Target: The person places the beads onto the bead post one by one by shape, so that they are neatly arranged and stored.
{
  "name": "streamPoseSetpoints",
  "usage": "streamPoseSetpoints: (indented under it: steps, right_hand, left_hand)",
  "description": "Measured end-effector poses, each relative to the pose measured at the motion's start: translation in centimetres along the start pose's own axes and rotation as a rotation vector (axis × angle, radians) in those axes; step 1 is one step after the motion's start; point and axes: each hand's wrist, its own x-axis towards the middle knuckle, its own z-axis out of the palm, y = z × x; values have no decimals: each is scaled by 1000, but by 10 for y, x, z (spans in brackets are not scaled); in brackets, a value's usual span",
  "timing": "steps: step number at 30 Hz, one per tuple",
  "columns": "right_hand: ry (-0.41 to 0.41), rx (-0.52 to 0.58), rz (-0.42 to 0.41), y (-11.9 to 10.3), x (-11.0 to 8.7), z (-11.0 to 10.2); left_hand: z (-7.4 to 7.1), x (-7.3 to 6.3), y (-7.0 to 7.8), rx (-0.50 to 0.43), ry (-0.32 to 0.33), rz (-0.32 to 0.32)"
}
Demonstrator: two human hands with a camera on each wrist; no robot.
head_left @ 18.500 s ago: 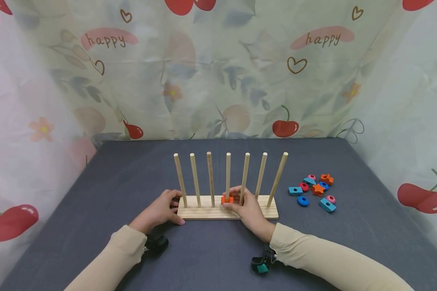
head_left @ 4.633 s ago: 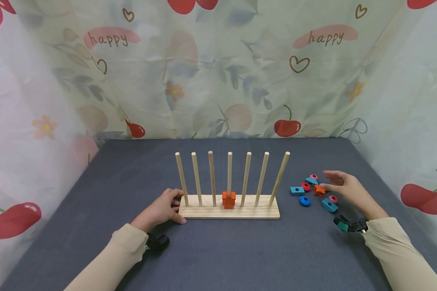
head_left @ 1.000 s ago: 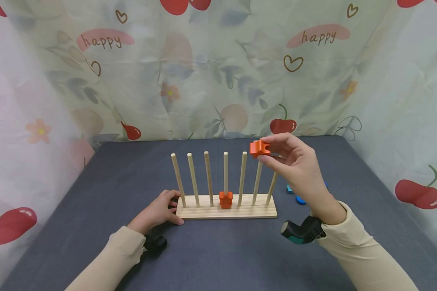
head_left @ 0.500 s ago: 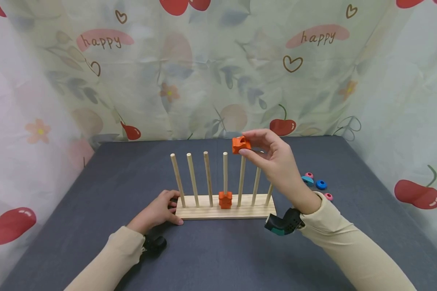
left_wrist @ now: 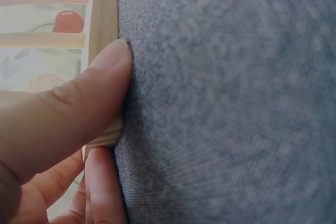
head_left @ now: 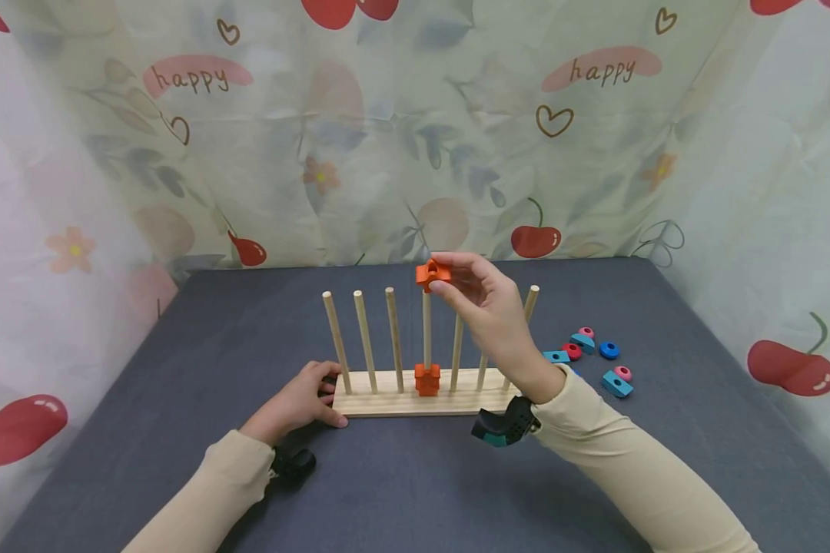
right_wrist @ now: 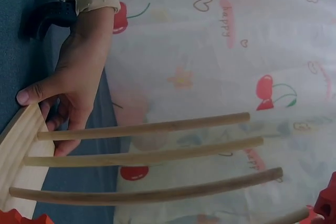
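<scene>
In the head view my right hand [head_left: 480, 307] pinches an orange star-shaped bead [head_left: 432, 273] between thumb and fingertips, right at the top of the middle peg [head_left: 426, 330]. More orange beads [head_left: 427, 380] sit stacked at the foot of that peg. My left hand [head_left: 300, 403] grips the left end of the wooden peg board [head_left: 387, 403]. In the left wrist view the thumb [left_wrist: 100, 82] lies along the board's front edge, with fingers against its end. The right wrist view catches the held bead [right_wrist: 328, 203] at its right edge.
Right of the board lie loose beads: pink and red rings, blue rings [head_left: 609, 350], a teal half-round [head_left: 583, 342] and teal blocks [head_left: 617, 383]. Bare upright pegs [head_left: 363, 338] flank the middle one. A patterned curtain [head_left: 387, 153] hangs behind the dark table [head_left: 387, 491].
My right hand has fetched an orange star bead from the pile at the right and brought it left to the middle peg's top. The orange stack has grown since the oldest frame. My left hand stays put.
</scene>
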Motion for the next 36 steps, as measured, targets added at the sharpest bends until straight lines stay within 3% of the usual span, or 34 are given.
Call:
streamPoseSetpoints:
  steps: [10, 22, 36]
  right_hand:
    - [26, -37, 12, 15, -5, 13]
    - [47, 12, 41, 28, -14, 18]
    - [-6, -26, 166, 49, -30, 17]
  left_hand:
    - [0, 1, -2, -1, -3, 6]
    - [0, 1, -2, -1, 3, 0]
    - [0, 2, -2, 2, 7, -10]
